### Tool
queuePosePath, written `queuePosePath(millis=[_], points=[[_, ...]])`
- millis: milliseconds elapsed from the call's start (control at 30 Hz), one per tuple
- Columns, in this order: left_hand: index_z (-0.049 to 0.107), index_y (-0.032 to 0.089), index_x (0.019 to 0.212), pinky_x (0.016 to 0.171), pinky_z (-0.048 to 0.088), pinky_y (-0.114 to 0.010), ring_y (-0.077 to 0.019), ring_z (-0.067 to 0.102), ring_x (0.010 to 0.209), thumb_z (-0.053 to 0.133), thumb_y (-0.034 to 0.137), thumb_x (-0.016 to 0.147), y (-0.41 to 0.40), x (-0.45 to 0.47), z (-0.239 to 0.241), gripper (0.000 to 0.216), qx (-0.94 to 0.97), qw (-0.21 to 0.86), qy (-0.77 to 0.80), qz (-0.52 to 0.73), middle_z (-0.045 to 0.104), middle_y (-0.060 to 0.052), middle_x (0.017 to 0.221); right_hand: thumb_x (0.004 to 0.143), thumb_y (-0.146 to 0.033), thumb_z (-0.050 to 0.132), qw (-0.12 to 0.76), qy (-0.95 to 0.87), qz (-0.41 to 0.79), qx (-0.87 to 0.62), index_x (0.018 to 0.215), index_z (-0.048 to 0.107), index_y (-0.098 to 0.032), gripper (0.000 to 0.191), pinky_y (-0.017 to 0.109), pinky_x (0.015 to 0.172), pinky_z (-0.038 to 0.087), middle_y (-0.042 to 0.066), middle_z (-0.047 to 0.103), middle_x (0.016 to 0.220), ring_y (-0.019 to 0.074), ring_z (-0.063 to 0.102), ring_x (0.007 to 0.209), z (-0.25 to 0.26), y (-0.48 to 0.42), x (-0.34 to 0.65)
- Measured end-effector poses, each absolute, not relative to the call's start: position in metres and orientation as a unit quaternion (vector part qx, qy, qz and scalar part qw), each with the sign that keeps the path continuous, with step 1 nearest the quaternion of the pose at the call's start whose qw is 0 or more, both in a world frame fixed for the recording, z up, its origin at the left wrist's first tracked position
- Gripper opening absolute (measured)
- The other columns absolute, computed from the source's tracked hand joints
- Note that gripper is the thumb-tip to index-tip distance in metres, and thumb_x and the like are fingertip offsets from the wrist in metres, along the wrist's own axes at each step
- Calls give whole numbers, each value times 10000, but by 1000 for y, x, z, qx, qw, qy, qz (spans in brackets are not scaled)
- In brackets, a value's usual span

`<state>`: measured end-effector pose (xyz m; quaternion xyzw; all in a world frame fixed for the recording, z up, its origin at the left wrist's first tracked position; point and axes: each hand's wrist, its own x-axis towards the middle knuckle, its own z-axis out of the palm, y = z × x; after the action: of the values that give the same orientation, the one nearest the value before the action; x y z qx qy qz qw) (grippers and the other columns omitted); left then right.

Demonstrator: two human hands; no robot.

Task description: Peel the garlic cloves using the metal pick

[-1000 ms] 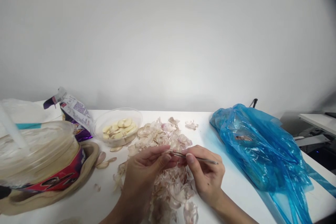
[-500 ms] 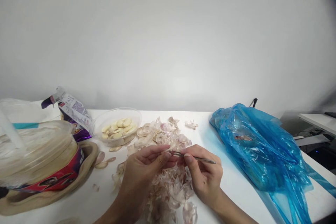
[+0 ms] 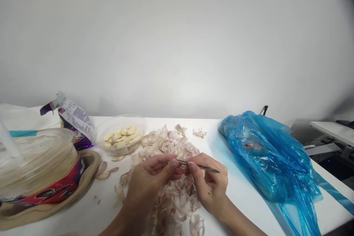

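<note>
My left hand (image 3: 155, 177) is closed in a pinch on what looks like a garlic clove, almost wholly covered by the fingertips. Between thumb and fingers, my right hand (image 3: 208, 179) grips a slim metal tool (image 3: 208, 169). Its tip meets the left fingertips; whether it is a small knife or tweezers is unclear. Below both hands spreads a heap of pinkish-white garlic skins (image 3: 179, 199). Peeled garlic cloves (image 3: 124, 136) lie in a clear plastic bowl (image 3: 143, 129) behind the left hand. Several unpeeled cloves (image 3: 103, 175) rest on the table to the left.
On the right, a blue plastic bag (image 3: 265, 158) covers part of the white table (image 3: 235, 188). A large lidded tub (image 3: 41, 166) sits in a tan holder (image 3: 91, 167) at left, with a purple-and-white packet (image 3: 76, 118) behind it. A plain wall (image 3: 177, 44) rises behind the table.
The scene has shifted slightly left in view. Both hands keep their pinch, fingertips together, and the right hand with the metal tool sits a little closer to the left hand.
</note>
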<state>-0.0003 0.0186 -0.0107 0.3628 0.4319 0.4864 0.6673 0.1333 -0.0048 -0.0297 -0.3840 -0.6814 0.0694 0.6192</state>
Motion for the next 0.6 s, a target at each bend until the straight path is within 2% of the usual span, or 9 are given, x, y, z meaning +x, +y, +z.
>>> queuePosePath(millis=[600], points=[[695,128,776,599,520,-175,-124,661,607,750,169,611,21,-1,-16,179,335,687,452,460,742,-36,634,810,-67,519,610,-683,85,-394,810,603,-161,126,237,526,411,16,599,621,119,544,552,-34,1,133]])
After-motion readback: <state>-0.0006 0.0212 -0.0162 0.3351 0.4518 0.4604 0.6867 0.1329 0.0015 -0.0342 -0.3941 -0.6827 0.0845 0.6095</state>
